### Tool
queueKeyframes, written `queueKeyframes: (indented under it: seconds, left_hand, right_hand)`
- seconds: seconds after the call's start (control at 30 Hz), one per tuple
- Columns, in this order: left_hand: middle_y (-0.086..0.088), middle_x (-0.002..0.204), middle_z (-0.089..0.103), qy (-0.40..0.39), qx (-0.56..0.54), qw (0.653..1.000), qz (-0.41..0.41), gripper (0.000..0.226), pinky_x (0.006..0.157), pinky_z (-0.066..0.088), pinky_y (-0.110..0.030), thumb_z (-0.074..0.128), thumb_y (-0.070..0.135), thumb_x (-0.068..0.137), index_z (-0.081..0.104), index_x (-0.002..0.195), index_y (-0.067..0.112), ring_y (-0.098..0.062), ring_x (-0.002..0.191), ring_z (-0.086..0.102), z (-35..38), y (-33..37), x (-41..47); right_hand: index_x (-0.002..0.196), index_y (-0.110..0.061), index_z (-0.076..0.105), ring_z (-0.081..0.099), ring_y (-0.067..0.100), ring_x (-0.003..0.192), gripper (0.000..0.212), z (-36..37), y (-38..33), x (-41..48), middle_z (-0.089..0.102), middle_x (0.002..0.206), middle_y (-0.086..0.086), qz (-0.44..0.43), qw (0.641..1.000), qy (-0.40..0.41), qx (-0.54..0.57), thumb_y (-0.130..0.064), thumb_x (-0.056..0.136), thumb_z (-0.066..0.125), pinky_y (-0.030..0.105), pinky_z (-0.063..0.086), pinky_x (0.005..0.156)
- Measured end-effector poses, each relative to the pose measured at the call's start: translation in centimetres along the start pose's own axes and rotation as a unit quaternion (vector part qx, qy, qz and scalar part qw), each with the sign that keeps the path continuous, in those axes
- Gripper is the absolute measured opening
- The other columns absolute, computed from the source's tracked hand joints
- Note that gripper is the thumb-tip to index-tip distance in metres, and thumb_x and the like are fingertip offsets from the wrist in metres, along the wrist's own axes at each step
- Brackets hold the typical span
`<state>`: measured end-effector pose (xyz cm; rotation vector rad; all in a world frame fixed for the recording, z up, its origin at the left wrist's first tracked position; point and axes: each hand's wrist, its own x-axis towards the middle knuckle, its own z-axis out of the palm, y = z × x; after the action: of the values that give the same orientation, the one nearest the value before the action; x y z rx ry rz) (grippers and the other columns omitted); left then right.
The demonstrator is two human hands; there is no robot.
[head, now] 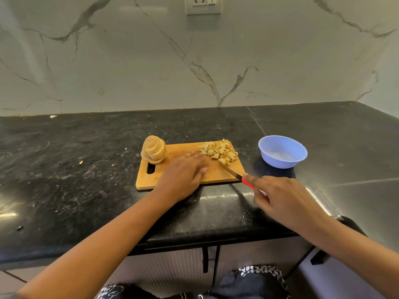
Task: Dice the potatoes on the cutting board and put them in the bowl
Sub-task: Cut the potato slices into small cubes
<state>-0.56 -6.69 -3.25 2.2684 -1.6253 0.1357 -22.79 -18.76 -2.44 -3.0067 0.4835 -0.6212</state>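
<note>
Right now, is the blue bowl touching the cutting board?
Apart. The head view shows a strip of dark counter between the blue bowl and the cutting board at its right edge.

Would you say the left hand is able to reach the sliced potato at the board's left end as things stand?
Probably yes. The left hand lies open on the cutting board, holding nothing, and the sliced potato stands just beside it, nothing between them.

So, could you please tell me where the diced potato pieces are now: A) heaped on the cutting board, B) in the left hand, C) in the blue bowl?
A: the diced potato pieces lie heaped on the wooden cutting board at its far right corner, and the blue bowl beside it shows none inside.
</note>
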Motion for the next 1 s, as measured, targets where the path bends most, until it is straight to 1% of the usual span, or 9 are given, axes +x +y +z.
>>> queueKeyframes:
  seconds: [0.13, 0.23, 0.33, 0.43, 0.53, 0.63, 0.73, 0.8, 1.0]
  left_hand:
    - [0.006, 0.154, 0.029, -0.006, 0.023, 0.999, 0.039, 0.050, 0.114, 0.015, -0.026, 0.037, 0.041, 0.100, 0.031, 0.148, 0.025, -0.010, 0.143, 0.019, 0.3, 0.0, -0.2]
    - [0.003, 0.157, 0.022, 0.013, 0.029, 0.998, 0.063, 0.055, 0.115, 0.014, -0.030, 0.035, 0.046, 0.099, 0.026, 0.149, 0.026, -0.012, 0.145, 0.014, 0.4, 0.2, -0.1]
    - [0.002, 0.159, 0.014, 0.030, 0.014, 0.990, 0.141, 0.058, 0.115, 0.010, -0.029, 0.029, 0.055, 0.096, 0.023, 0.149, 0.031, -0.010, 0.145, 0.006, 0.3, 0.6, 0.3]
    - [0.005, 0.159, 0.007, 0.015, 0.059, 0.979, 0.193, 0.058, 0.115, 0.008, -0.035, 0.022, 0.060, 0.094, 0.025, 0.147, 0.036, -0.012, 0.146, 0.000, 0.7, 1.0, 1.2]
    - [0.007, 0.159, 0.008, 0.001, 0.055, 0.990, 0.134, 0.067, 0.117, 0.006, -0.039, 0.011, 0.064, 0.089, 0.038, 0.142, 0.036, -0.010, 0.146, -0.001, 0.9, 0.8, 2.0]
    - [0.008, 0.159, 0.010, 0.004, 0.057, 0.994, 0.089, 0.076, 0.116, 0.006, -0.037, 0.003, 0.067, 0.084, 0.042, 0.141, 0.034, -0.009, 0.146, 0.001, 0.9, 0.4, 2.2]
    - [0.006, 0.158, 0.017, 0.017, 0.055, 0.995, 0.084, 0.076, 0.116, 0.007, -0.034, 0.005, 0.066, 0.085, 0.041, 0.142, 0.031, -0.010, 0.146, 0.007, 0.9, 0.5, 1.6]
    - [0.006, 0.157, 0.021, 0.013, 0.049, 0.997, 0.059, 0.076, 0.116, 0.010, -0.034, 0.007, 0.067, 0.085, 0.038, 0.144, 0.029, -0.010, 0.145, 0.012, 0.9, 0.6, 1.3]
    - [0.001, 0.157, 0.023, -0.025, 0.080, 0.994, -0.071, 0.061, 0.117, 0.010, -0.039, 0.026, 0.053, 0.099, 0.023, 0.150, 0.020, -0.015, 0.145, 0.015, 1.0, 0.3, 1.8]
  right_hand:
    - [0.120, -0.018, 0.066, 0.048, 0.014, 0.042, 0.042, -0.1, 0.2, 0.0, 0.055, 0.061, -0.007, -0.015, 0.999, 0.020, -0.028, -0.013, 0.078, 0.066, 0.026, 0.035, 0.035]
    - [0.111, -0.012, 0.070, 0.047, 0.017, 0.040, 0.040, -0.4, 0.1, -0.3, 0.058, 0.067, -0.004, -0.050, 0.994, 0.060, -0.071, -0.019, 0.082, 0.044, 0.024, 0.030, 0.032]
    - [0.112, -0.010, 0.069, 0.060, 0.019, 0.056, 0.042, -0.6, 0.4, -0.6, 0.065, 0.090, 0.000, -0.079, 0.990, 0.075, -0.086, -0.017, 0.084, 0.038, 0.027, 0.040, 0.035]
    - [0.116, -0.011, 0.067, 0.064, 0.021, 0.069, 0.042, -0.7, 0.8, -0.7, 0.066, 0.100, 0.003, -0.079, 0.987, 0.100, -0.100, -0.013, 0.085, 0.039, 0.027, 0.044, 0.038]
    - [0.118, -0.012, 0.066, 0.062, 0.022, 0.066, 0.042, -0.8, 0.9, -0.8, 0.065, 0.099, 0.002, -0.078, 0.986, 0.102, -0.107, -0.011, 0.084, 0.040, 0.027, 0.042, 0.036]
    - [0.116, -0.012, 0.067, 0.060, 0.021, 0.062, 0.040, -0.8, 1.2, -1.1, 0.064, 0.093, 0.001, -0.068, 0.988, 0.090, -0.108, -0.011, 0.084, 0.043, 0.026, 0.037, 0.036]
    - [0.113, -0.007, 0.068, 0.055, 0.026, 0.048, 0.040, -0.5, 1.6, -1.0, 0.062, 0.082, 0.003, -0.004, 0.992, 0.104, -0.074, 0.002, 0.073, 0.066, 0.026, 0.035, 0.036]
    - [0.114, -0.007, 0.068, 0.051, 0.031, 0.046, 0.042, -0.4, 1.6, -0.6, 0.059, 0.079, 0.005, 0.051, 0.994, 0.095, -0.028, 0.004, 0.074, 0.067, 0.031, 0.038, 0.036]
    - [0.124, -0.010, 0.061, 0.059, 0.034, 0.072, 0.036, 0.2, 1.2, 1.7, 0.060, 0.090, 0.009, 0.117, 0.991, 0.067, -0.013, -0.004, 0.090, 0.051, 0.029, 0.034, 0.052]
